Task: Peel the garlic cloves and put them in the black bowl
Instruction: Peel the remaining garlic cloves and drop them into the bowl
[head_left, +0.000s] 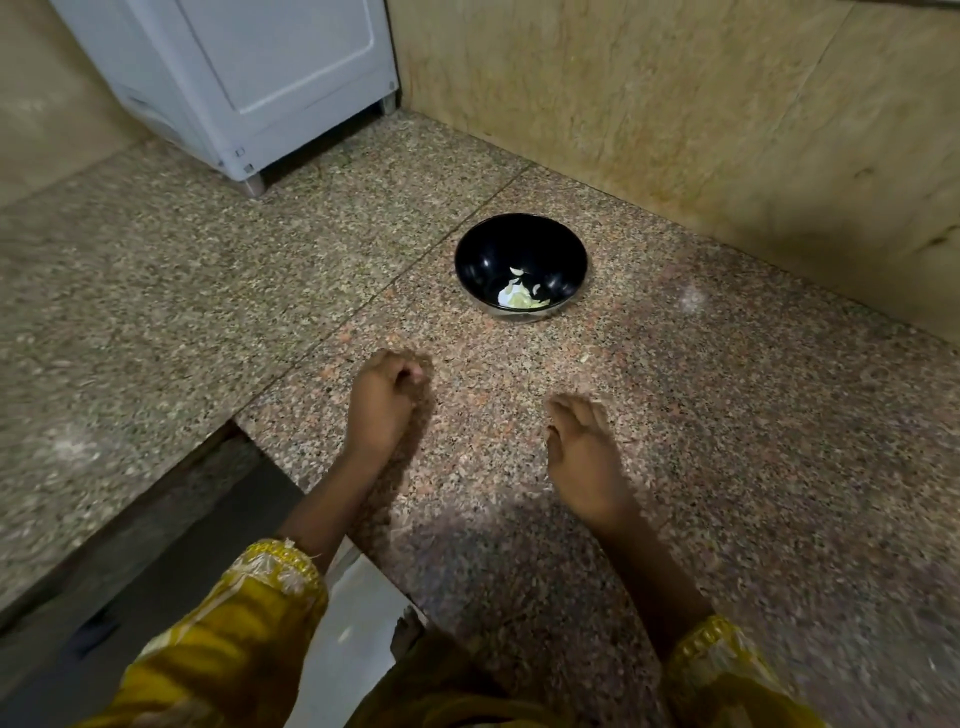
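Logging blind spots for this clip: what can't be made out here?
All in the head view.
Left hand: curled fingers and blur hide whether it holds a clove.
Pale pieces in the bowl: too small to tell cloves from peel.
Right hand: motion blur smears its outline.
Speck on the counter: too small to name.
White appliance: cut off by the top edge.
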